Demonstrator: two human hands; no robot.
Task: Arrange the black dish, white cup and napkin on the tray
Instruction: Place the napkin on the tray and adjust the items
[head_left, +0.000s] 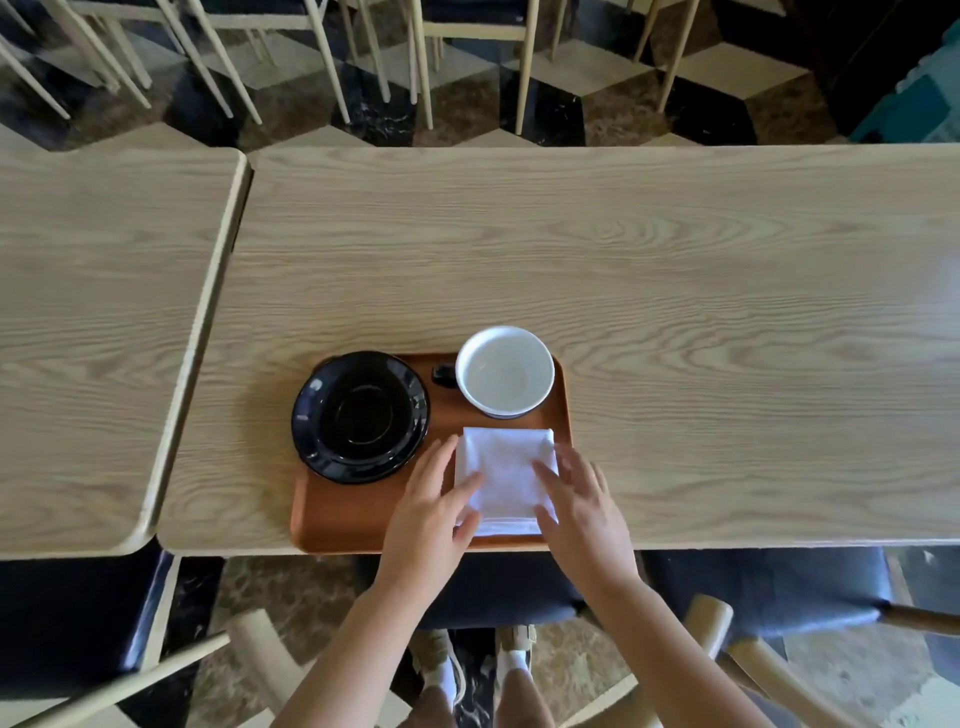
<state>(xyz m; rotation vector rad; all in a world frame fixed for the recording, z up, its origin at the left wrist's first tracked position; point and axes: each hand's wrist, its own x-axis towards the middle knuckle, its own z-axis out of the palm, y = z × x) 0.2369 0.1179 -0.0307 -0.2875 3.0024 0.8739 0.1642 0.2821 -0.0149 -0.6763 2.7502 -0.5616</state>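
1. A folded white napkin (506, 480) lies flat in the near right part of a brown wooden tray (337, 519).
2. The left hand (431, 512) rests open on the napkin's left edge, fingers spread, gripping nothing.
3. The right hand (584, 512) lies open on its right edge, fingers flat, also gripping nothing.
4. A white cup (504, 371) stands upright and empty in the tray's far right corner, just beyond the napkin.
5. A black dish (360, 417) sits on the tray's left side, beside cup and napkin.
6. The tray rests at the near edge of a pale wooden table (675, 291).
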